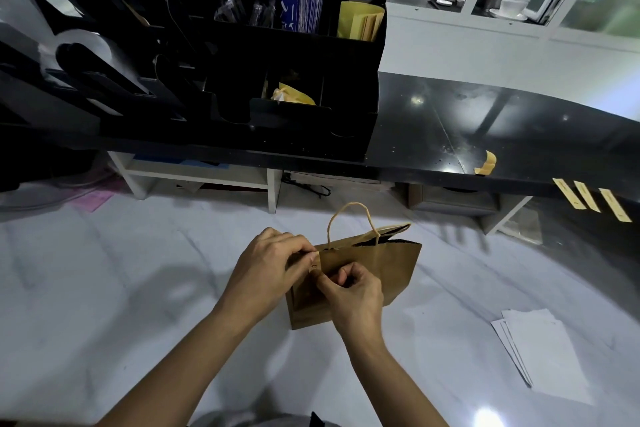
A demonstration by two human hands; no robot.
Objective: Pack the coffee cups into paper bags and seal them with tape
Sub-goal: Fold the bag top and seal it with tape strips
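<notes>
A brown paper bag [391, 267] with twisted paper handles stands upright on the pale counter, its mouth slightly open on the right side. My left hand [270, 267] pinches the bag's upper left edge, where a short strip of tape [314, 262] lies over the rim. My right hand [353, 295] presses its fingertips on the lower end of that strip against the bag's front. No cup shows inside the bag from here.
Several yellow tape strips [588, 199] hang from the edge of the black shelf [485, 135], with one curled strip [487, 163] above them. A black organiser [242, 80] holds lids, sleeves and bags. White paper sheets [540, 354] lie at the right.
</notes>
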